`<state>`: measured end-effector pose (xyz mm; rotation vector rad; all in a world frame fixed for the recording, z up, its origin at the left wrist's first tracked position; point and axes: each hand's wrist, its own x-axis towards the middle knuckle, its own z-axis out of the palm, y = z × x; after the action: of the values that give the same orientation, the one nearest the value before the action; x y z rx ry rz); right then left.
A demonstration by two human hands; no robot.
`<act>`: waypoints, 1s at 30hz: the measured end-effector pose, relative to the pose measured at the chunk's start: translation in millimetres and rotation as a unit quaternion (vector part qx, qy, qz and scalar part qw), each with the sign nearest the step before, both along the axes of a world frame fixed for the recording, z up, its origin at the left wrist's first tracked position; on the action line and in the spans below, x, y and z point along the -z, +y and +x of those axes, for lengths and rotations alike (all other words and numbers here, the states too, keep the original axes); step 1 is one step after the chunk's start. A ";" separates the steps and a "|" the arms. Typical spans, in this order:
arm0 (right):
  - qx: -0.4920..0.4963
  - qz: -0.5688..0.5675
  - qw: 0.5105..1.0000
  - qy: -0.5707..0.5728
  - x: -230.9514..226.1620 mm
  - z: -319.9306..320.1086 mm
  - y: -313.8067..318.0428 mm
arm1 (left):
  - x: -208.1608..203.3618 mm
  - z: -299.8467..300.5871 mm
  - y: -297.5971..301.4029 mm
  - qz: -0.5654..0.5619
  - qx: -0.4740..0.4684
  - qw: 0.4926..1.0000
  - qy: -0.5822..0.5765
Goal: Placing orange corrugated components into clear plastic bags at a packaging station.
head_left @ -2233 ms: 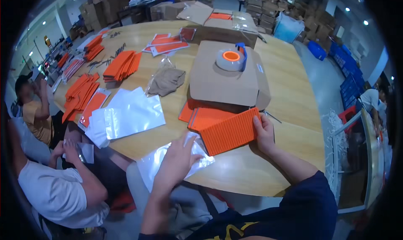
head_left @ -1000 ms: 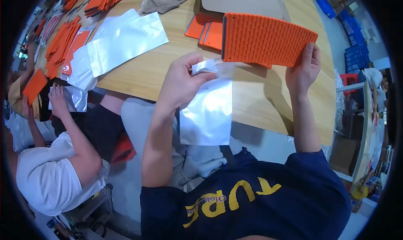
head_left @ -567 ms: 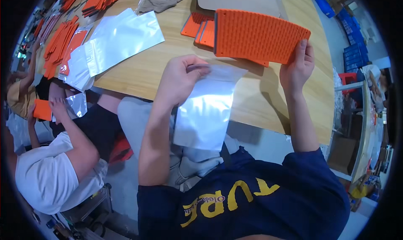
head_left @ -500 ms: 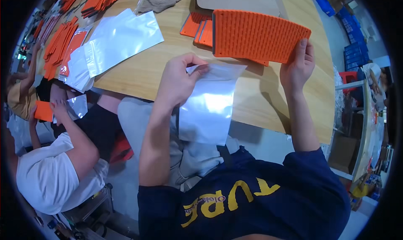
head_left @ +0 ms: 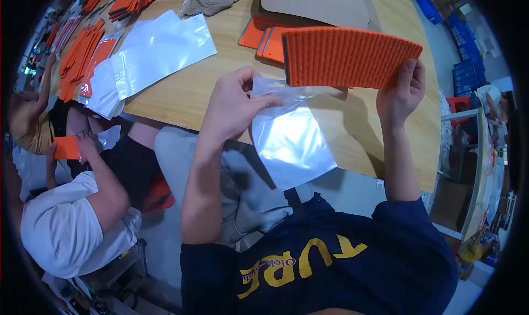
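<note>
Wooden tabletop (head_left: 182, 100) fills the space before us, bearing a cardboard box (head_left: 317, 3) at the far side and a pile of white bags (head_left: 165, 50) to our left. Since half a second ago, our ridged orange panel (head_left: 352, 60) has shifted rightward and the shiny bag (head_left: 295, 147) has swung its bottom end right, putting its upper edge right by the panel's lower left corner; we cannot tell if they touch. For the work, that means both sit close, the panel outside the bag. Our right hand (head_left: 402, 97) grips the panel's right end, thumb in front; our left hand (head_left: 234, 103) pinches the bag's top left, which hangs below the fingertips.
</note>
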<state>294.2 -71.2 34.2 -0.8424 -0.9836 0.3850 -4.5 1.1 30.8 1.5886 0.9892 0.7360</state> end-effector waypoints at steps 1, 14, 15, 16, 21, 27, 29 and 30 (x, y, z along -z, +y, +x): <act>0.012 0.005 1.000 -0.017 0.1 0.3 -0.4 | 0.2 -0.4 -0.3 0.000 0.005 1.000 -0.001; 0.095 -0.075 0.965 -0.232 2.4 -3.4 -3.0 | 4.7 -9.2 -3.1 0.033 0.097 0.994 -0.040; 0.089 -0.095 0.962 -0.239 0.2 -4.8 -2.1 | 2.9 -11.4 -3.4 0.038 0.121 0.991 -0.034; 0.083 -0.114 0.959 -0.245 -2.6 -6.1 -1.0 | 0.5 -13.3 -3.8 0.042 0.143 0.988 -0.028; -0.027 -0.287 0.939 -0.188 3.8 24.6 -2.1 | -5.2 -11.2 -8.3 -0.015 0.241 0.970 0.000; -0.048 -0.261 0.931 -0.250 25.1 58.3 0.6 | 10.6 20.4 -26.8 -0.042 0.297 0.954 -0.024; -0.052 -0.239 0.943 -0.226 28.8 53.4 6.7 | 12.8 29.2 -35.6 -0.079 0.276 0.956 -0.066; -0.053 -0.232 0.948 -0.213 30.3 51.4 6.9 | 13.1 31.8 -40.7 -0.100 0.267 0.954 -0.087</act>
<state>345.5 -64.3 4.0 -1.3408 -1.3695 0.5533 27.3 -39.6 17.8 1.4870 0.4516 0.3757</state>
